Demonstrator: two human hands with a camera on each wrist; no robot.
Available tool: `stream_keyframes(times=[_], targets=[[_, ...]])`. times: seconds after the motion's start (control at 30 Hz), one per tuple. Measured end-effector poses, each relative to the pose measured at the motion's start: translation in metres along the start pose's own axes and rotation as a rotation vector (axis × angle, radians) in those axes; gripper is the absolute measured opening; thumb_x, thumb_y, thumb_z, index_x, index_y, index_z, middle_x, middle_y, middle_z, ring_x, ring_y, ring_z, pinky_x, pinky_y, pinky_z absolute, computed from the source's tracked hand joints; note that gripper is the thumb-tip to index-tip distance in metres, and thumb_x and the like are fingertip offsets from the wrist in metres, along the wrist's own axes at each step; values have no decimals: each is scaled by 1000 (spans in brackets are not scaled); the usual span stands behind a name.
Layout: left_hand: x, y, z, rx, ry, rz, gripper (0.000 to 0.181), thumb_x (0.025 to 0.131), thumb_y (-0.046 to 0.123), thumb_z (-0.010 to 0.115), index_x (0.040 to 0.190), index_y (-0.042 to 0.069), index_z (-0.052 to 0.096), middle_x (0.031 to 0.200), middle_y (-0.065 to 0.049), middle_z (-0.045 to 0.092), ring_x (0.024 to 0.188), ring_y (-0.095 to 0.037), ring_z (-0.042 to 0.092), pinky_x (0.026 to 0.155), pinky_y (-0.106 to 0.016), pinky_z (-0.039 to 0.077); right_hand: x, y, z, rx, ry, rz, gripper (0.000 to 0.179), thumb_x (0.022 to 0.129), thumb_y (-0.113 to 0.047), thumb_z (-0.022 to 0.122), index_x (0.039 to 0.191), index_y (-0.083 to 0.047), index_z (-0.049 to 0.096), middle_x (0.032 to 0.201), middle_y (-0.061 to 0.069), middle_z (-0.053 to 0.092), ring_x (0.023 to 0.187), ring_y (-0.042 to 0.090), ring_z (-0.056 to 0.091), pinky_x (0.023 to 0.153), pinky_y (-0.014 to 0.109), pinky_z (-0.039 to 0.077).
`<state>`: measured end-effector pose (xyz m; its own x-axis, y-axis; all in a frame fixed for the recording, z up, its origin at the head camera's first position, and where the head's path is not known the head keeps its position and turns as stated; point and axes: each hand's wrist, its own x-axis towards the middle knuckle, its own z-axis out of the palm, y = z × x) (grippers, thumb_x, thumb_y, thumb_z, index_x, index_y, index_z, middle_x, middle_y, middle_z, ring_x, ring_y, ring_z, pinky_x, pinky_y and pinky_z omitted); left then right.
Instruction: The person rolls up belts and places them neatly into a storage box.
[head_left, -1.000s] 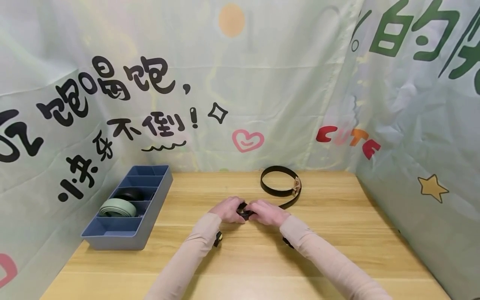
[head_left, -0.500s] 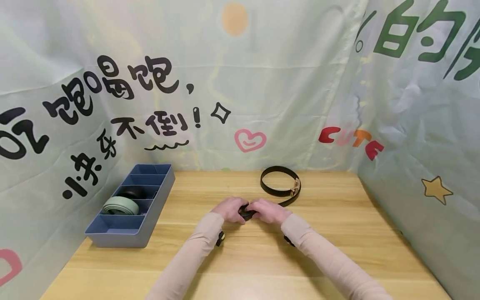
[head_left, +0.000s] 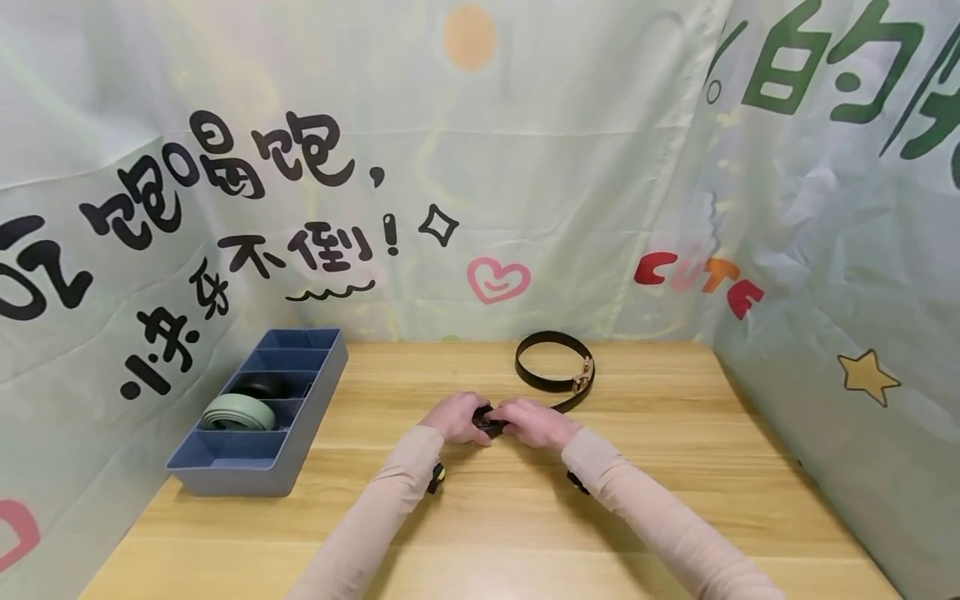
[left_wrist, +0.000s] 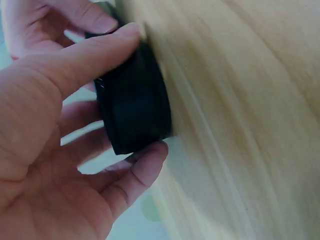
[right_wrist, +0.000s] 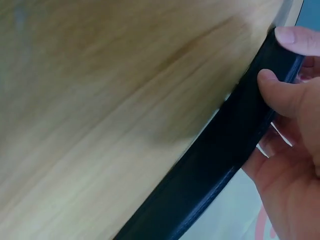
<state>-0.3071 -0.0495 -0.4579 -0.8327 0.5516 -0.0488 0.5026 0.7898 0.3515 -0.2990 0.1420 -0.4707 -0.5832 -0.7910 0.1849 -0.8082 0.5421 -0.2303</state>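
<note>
A black belt with a gold-coloured buckle lies on the table, partly rolled up. Its tight coil stands on edge between my two hands. My left hand grips this coil; the left wrist view shows the thumb on the near side of the black roll and fingers curled around the rest. My right hand pinches the strap where it meets the coil; in the right wrist view the thumb lies along the flat strap. Beyond the hands the buckle end forms a wide loop.
At the left stands a blue-grey divided box. One compartment holds a rolled pale green belt, the one behind it a black roll. Printed cloth encloses the wooden table at the back and sides.
The loop with the buckle has slid slightly left, closer to my hands, and the strap to it looks shorter. Both hands stay at the coil with small finger movements.
</note>
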Motion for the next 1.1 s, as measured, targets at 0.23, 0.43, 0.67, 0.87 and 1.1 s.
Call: stream_keyframes(times=[0.23, 0.43, 0.67, 0.87, 1.1], targets=[[-2, -4, 1, -7, 6, -23, 47, 71, 39, 87, 105, 13, 67, 99, -3, 68, 90, -17, 61, 85, -34, 49, -4, 1, 4, 10, 102, -74, 27, 84, 9, 67, 109, -3, 69, 98, 10, 73, 90, 22, 70, 80, 32, 55], [2, -2, 2, 0, 55, -54, 48, 68, 44, 87, 100, 13, 68, 96, -3, 68, 87, -18, 61, 81, -35, 50, -4, 2, 3, -6, 86, -22, 29, 85, 8, 66, 112, -3, 68, 99, 10, 72, 91, 22, 70, 80, 33, 55], [1, -1, 1, 12, -13, -10, 38, 73, 32, 87, 102, 17, 66, 101, -2, 67, 90, -18, 59, 83, -34, 47, -3, 1, -2, 48, -4, 65, 33, 89, 6, 65, 119, -7, 68, 107, 9, 72, 99, 22, 69, 86, 35, 55], [0, 4, 3, -17, -5, -82, 49, 74, 46, 83, 104, 12, 65, 99, -4, 62, 86, -17, 56, 81, -35, 48, -2, 1, 0, 17, 15, 86, 25, 91, 1, 65, 113, -9, 71, 106, 6, 74, 97, 19, 70, 84, 32, 56], [4, 2, 6, 0, 85, -38, 44, 71, 51, 84, 91, 15, 68, 84, 1, 64, 75, -13, 53, 68, -30, 45, 0, 0, -2, 10, 18, 72, 21, 92, -4, 66, 111, -10, 72, 103, 4, 74, 95, 18, 70, 82, 30, 56]])
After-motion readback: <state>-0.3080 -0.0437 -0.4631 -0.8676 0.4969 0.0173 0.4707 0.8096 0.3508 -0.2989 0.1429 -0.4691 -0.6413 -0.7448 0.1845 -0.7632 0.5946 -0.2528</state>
